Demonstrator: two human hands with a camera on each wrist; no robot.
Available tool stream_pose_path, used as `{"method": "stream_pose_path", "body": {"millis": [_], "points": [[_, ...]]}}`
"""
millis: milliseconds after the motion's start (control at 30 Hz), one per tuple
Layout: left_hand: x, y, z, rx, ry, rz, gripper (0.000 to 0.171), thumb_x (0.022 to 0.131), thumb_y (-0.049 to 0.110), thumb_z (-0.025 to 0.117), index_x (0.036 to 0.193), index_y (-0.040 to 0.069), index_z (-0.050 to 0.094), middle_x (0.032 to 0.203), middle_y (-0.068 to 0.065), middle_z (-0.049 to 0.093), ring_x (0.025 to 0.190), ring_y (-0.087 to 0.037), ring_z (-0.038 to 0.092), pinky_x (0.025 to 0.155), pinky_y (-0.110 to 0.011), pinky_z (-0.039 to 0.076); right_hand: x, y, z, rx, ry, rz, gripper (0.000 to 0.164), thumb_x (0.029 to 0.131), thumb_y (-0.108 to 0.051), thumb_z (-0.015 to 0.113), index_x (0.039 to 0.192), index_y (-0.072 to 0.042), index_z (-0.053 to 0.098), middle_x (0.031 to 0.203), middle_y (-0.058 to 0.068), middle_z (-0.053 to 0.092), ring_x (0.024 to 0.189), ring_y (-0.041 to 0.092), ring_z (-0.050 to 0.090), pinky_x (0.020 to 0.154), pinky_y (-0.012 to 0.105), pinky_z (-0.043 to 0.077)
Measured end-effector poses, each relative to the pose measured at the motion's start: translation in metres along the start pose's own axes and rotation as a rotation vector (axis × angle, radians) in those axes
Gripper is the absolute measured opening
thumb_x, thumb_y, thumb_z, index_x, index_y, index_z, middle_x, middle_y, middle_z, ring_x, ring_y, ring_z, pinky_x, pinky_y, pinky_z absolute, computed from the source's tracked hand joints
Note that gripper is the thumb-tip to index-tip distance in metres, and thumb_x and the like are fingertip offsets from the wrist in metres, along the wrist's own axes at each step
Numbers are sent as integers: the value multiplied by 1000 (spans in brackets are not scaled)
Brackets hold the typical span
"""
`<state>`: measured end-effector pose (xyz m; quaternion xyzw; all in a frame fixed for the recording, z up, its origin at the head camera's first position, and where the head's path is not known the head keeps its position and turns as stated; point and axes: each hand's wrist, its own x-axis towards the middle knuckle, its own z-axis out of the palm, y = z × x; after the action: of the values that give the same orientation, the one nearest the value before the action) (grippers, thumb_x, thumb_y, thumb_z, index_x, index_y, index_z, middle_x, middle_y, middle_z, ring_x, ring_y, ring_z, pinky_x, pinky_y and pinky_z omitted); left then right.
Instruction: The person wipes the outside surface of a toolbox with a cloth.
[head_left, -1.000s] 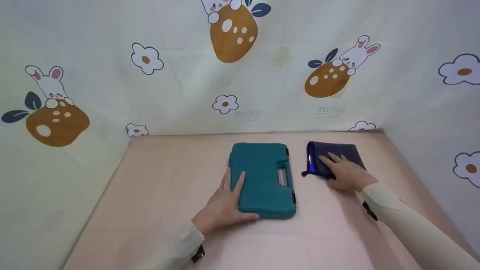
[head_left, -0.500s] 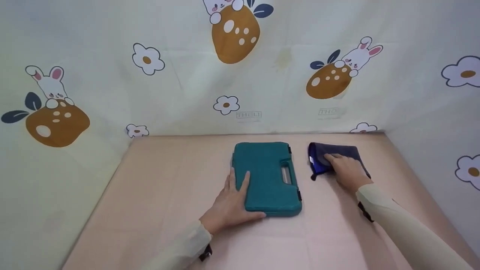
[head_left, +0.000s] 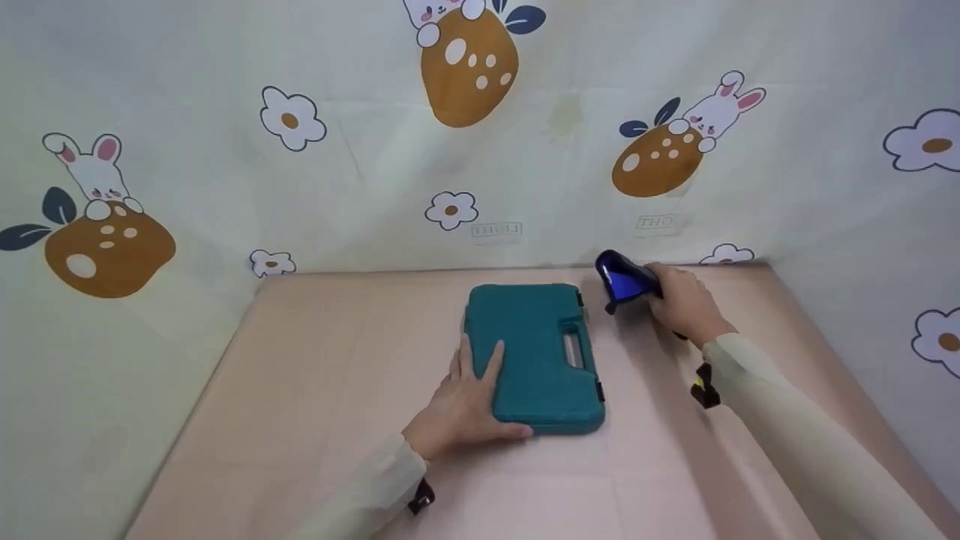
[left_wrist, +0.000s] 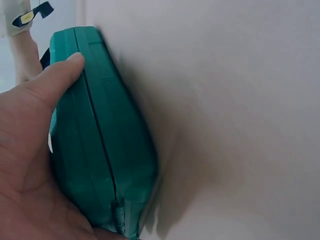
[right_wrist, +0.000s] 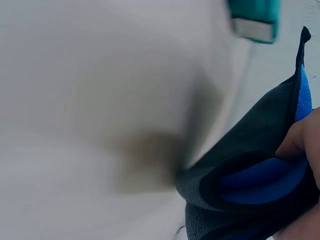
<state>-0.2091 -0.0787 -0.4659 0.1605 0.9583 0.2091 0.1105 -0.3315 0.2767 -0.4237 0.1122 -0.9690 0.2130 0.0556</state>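
A teal plastic case (head_left: 534,352) with a cut-out handle on its right side lies flat on the table. My left hand (head_left: 461,409) rests on its near left corner, fingers spread along the left side and top, thumb straight along the near edge. In the left wrist view the thumb presses the case's side wall (left_wrist: 117,130) by the seam. To the right of the case, my right hand (head_left: 688,304) pinches a folded cloth (head_left: 624,279), dark grey outside and bright blue inside. The cloth is raised off the table; the right wrist view shows its folds (right_wrist: 250,132) hanging from the thumb.
The table (head_left: 337,360) has a light peach cover. Behind it and along both sides hangs a pale curtain (head_left: 360,180) printed with rabbits, orange fruit and flowers. Dark wrist straps (head_left: 705,386) sit below the sleeves.
My right hand has gone from lying flat on the cloth to gripping and lifting it, and its blue inside now faces left. The case and left hand have shifted slightly right.
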Motion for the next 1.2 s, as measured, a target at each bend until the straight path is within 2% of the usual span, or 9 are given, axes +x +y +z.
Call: {"method": "stream_pose_path", "body": {"millis": [167, 367, 600, 733, 933, 1200], "points": [[1, 0, -1, -12, -9, 16, 128, 70, 77, 76, 165, 26, 7, 164, -27, -14, 148, -50, 11, 107, -63, 34, 18, -31, -1, 46, -12, -16, 36, 98, 2, 60, 134, 5, 56, 124, 26, 63, 108, 41, 60, 99, 61, 44], [2, 0, -1, -14, -21, 23, 126, 71, 76, 76, 165, 28, 7, 164, -26, -16, 148, -50, 6, 107, -63, 32, 29, -62, 8, 65, 2, -101, 35, 98, 1, 62, 133, 0, 60, 122, 20, 65, 105, 36, 60, 99, 57, 45], [4, 0, -1, 3, -12, 43, 125, 72, 82, 70, 165, 25, 9, 163, -29, -15, 147, -51, 7, 110, -62, 29, 39, -96, 26, -27, 19, -234, 39, 97, 1, 64, 136, -2, 59, 130, 19, 62, 113, 36, 60, 99, 54, 46], [5, 1, -1, 9, -18, 37, 125, 72, 84, 67, 165, 26, 8, 163, -28, -15, 148, -51, 7, 111, -61, 27, 44, -112, 38, -91, 19, -291, 38, 98, -1, 64, 136, -3, 60, 129, 18, 63, 111, 36, 62, 97, 53, 48], [6, 0, -2, -8, -21, 39, 123, 72, 84, 67, 165, 28, 8, 163, -26, -16, 148, -50, 6, 110, -63, 28, 47, -129, 47, -144, -18, -305, 35, 100, -5, 62, 135, -4, 61, 127, 18, 64, 108, 35, 64, 95, 52, 50], [7, -5, -1, -31, -25, 33, 122, 72, 85, 66, 165, 32, 8, 164, -25, -17, 148, -50, 7, 110, -63, 28, 50, -142, 52, -177, -93, -282, 29, 102, -5, 59, 131, -3, 64, 119, 18, 67, 102, 33, 64, 94, 49, 51]]}}
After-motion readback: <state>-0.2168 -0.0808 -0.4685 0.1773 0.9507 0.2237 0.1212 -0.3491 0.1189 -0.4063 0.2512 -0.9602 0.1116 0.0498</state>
